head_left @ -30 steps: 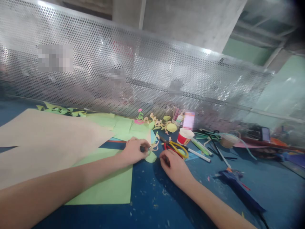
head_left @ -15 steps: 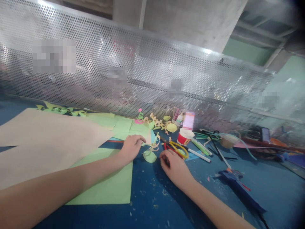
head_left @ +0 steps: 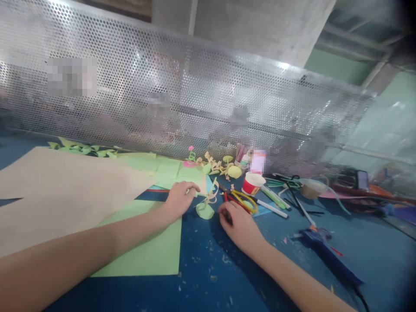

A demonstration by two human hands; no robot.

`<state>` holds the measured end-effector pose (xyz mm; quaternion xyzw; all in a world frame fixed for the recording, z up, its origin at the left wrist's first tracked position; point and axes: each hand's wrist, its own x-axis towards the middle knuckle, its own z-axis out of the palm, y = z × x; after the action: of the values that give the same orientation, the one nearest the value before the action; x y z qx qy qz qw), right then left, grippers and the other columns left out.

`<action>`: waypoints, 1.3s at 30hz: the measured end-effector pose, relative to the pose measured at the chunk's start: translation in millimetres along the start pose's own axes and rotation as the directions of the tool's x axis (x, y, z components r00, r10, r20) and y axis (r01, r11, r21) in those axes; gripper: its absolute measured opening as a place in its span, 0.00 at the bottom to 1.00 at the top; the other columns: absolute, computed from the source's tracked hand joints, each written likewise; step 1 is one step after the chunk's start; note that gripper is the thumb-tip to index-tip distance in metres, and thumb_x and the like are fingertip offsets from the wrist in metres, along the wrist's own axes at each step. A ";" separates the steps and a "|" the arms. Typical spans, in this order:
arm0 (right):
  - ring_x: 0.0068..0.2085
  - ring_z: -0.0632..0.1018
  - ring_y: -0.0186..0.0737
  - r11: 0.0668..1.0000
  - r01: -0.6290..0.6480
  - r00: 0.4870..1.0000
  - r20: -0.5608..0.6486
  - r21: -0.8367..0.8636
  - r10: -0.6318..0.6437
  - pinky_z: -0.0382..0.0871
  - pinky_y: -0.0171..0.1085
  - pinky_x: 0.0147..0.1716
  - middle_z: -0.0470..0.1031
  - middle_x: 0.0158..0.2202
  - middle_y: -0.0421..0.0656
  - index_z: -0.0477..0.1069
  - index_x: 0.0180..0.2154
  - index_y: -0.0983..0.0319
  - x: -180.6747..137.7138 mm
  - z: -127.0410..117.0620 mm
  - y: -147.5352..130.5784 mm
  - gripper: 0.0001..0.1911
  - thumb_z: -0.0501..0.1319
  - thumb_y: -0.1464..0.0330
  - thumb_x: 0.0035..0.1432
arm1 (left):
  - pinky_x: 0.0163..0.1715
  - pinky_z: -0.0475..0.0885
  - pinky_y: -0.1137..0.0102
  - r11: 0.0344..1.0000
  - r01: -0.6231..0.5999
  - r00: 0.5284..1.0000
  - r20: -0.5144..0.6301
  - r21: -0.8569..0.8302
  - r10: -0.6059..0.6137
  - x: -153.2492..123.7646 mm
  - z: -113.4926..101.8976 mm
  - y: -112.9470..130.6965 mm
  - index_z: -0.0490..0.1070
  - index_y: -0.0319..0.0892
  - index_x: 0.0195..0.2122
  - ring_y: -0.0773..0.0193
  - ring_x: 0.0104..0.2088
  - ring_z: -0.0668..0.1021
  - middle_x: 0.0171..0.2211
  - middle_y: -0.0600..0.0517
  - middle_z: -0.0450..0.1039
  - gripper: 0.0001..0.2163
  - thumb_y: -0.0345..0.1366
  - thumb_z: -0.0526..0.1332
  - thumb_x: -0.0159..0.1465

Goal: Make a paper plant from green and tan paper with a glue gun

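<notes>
A small paper craft stands between my hands on the blue table, with a round light-green base and curled pale strips rising from it. My left hand lies just left of it, palm down over the edge of the papers. Its fingers are loosely stretched out, the tips close to the curls; whether they touch is unclear. To the right of the base, my right hand rests on the table with its fingers curled in and a hollow inside; I see nothing held. Scissors with yellow handles lie right behind it, beside red handles.
Green paper and big beige sheets cover the left. A red-and-white paper cup, a white marker and green markers sit behind my right hand. A blue glue gun with a cord lies right. Perforated metal panel behind.
Both hands keep nearly the same pose and place. The view has shifted very slightly; the paper craft and the tools stay where they were.
</notes>
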<state>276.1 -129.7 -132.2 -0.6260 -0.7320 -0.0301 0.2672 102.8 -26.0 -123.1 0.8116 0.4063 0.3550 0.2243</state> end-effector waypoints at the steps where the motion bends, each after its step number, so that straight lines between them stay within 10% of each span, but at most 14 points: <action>1: 0.32 0.69 0.37 1.000 -0.001 1.000 0.003 0.000 0.001 0.64 0.35 0.33 0.67 0.29 0.41 0.65 0.31 0.60 0.0 0.1 0.1 0.05 0.52 0.74 0.52 | 0.44 0.63 0.67 1.000 -0.010 1.000 -0.004 -0.004 0.010 -0.6 -0.5 1.7 0.74 0.44 0.31 0.60 0.40 0.72 0.35 0.53 0.75 0.14 0.32 0.48 0.58; 19: 0.32 0.69 0.37 1.000 0.020 1.000 -0.023 0.002 -0.020 0.64 0.35 0.33 0.67 0.29 0.41 0.65 0.30 0.60 0.1 0.8 1.9 0.06 0.53 0.74 0.51 | 0.47 0.61 0.65 0.998 -0.069 0.997 -0.025 0.006 0.069 -1.0 1.7 1.5 0.74 0.46 0.33 0.60 0.40 0.72 0.36 0.53 0.75 0.13 0.35 0.50 0.60; 39: 0.32 0.69 0.37 0.999 0.043 0.999 -0.013 -0.007 -0.043 0.63 0.34 0.33 0.67 0.29 0.41 0.65 0.32 0.60 0.1 -1.5 4.7 0.05 0.53 0.75 0.52 | 0.50 0.62 0.64 0.895 -0.061 0.979 0.150 -0.441 0.140 13.1 -13.4 29.6 0.71 0.45 0.44 0.59 0.48 0.71 0.47 0.51 0.71 0.17 0.46 0.57 0.56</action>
<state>281.1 -129.1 -132.3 -0.6109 -0.7434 -0.0425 0.2691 112.9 -31.1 -90.0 0.7894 0.2528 0.3739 0.4160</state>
